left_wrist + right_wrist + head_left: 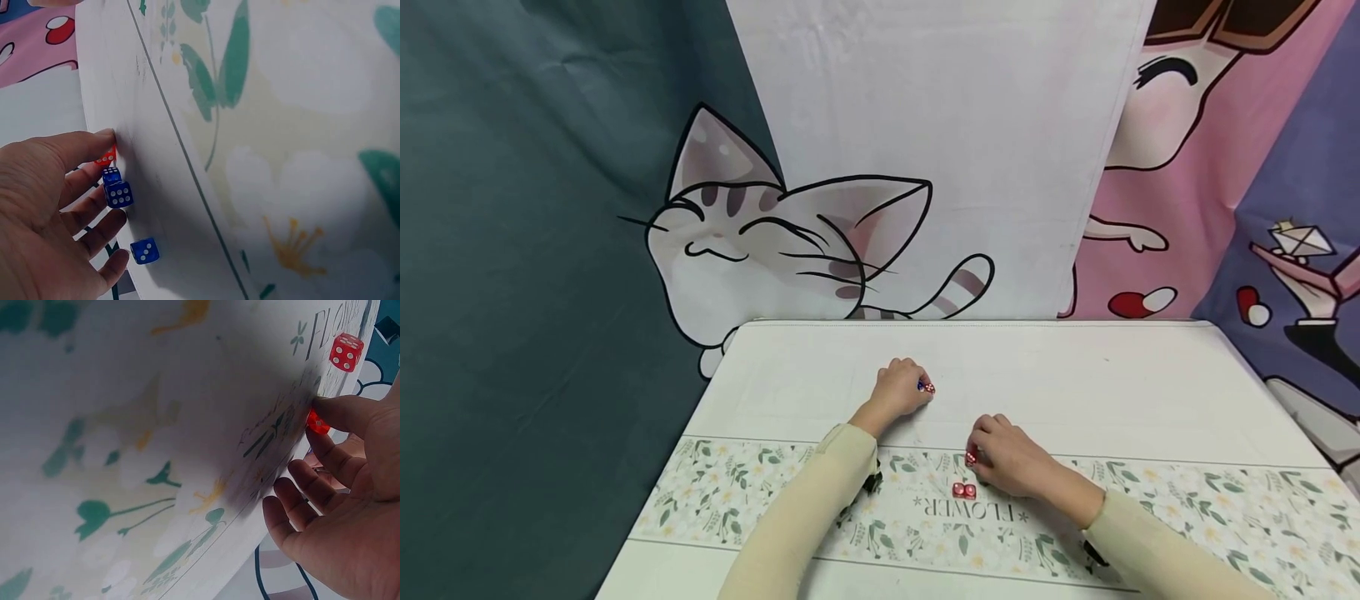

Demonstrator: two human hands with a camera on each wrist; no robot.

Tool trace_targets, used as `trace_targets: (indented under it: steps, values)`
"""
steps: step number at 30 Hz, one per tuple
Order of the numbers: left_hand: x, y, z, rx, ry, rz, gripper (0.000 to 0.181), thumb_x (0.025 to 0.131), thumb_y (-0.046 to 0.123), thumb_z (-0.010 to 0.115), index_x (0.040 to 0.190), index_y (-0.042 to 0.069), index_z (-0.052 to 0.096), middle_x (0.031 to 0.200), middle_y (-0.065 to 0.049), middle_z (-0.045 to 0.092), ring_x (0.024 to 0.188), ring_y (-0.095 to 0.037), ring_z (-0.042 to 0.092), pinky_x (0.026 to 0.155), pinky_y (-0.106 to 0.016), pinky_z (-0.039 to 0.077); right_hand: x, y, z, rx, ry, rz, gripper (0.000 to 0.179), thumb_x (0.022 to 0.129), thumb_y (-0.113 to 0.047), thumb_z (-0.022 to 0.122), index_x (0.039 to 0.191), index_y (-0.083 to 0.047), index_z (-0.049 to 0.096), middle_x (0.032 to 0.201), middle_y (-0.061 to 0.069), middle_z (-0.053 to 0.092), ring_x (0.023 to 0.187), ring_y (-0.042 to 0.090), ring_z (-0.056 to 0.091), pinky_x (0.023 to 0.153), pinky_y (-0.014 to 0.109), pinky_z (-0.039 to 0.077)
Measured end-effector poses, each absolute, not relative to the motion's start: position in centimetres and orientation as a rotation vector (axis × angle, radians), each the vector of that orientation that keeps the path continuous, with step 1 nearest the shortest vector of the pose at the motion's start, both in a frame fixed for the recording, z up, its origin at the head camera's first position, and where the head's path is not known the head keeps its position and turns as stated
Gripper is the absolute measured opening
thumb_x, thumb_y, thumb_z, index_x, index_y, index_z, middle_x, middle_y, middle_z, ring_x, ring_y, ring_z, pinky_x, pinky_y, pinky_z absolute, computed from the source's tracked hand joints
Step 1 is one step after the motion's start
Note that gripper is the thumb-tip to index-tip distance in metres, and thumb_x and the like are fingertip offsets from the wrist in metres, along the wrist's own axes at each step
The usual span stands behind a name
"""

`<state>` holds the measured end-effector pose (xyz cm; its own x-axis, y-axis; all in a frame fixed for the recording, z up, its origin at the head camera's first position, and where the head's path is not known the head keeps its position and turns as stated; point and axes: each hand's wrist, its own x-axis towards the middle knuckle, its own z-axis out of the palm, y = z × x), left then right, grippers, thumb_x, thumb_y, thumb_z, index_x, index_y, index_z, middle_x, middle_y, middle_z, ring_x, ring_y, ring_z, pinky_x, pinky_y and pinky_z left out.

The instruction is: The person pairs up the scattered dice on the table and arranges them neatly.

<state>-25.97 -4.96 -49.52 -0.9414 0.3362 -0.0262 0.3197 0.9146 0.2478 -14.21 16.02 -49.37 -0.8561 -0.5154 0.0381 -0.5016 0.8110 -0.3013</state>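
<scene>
Behind the work surface, a printed backdrop [970, 108] spans the head view, with a striped cartoon cat [737, 242] at centre-left and pink and purple areas at right. Below it stands a table [1037, 367] with a white cover. Across the cover runs a floral band [1150, 500], marked FLOWER; the lettering appears inverted in the head view.

Two pale sleeves [805, 508] extend over the table from the near edge. The left hand [901, 390] is positioned on the white section beyond the band; the right hand [1011, 457] is positioned over the band, nearer the person.

Left hand: thumb and index finger are narrow, pinching a red die [105, 156]. The remaining fingers are spread and loosely bent. Two stacked-looking blue dice [119, 195] lie just beside the red die, close to the fingers; whether they touch each other cannot be determined. A separate blue die [145, 250] rests near the little fingertip.

Right hand: thumb and index finger pinch another red die [318, 422] at the band; the other fingers are bent and slightly apart. Two loose red dice [958, 490] sit side by side on the band, near the thumb, above the lettering.
</scene>
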Motion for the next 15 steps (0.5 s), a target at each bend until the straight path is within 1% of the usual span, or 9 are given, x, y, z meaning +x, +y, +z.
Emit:
trace_targets:
  steps: [8, 15]
  values:
    - [-25.88, -5.11, -49.64, 0.493, 3.025, 0.343, 0.020, 0.089, 0.041, 0.076, 0.092, 0.023, 0.070, 0.111, 0.002, 0.063, 0.103, -0.019, 0.051, 0.090, -0.041, 0.042, -14.21, 15.99, -49.34, -0.852, 2.953, -0.470, 0.012, 0.089, -0.021, 0.076, 0.090, -0.020, 0.064, 0.109, 0.001, 0.057, 0.096, 0.019, 0.049, 0.079, 0.040, 0.044]
    - [-25.46, -4.93, -49.65, 0.533, 3.016, 0.326, 0.017, 0.090, 0.040, 0.075, 0.095, 0.025, 0.073, 0.119, 0.002, 0.063, 0.109, -0.019, 0.051, 0.092, -0.042, 0.042, -14.20, 16.00, -49.25, -0.853, 2.948, -0.465, 0.012, 0.090, -0.022, 0.076, 0.091, -0.020, 0.064, 0.109, 0.001, 0.056, 0.096, 0.018, 0.048, 0.079, 0.040, 0.043]
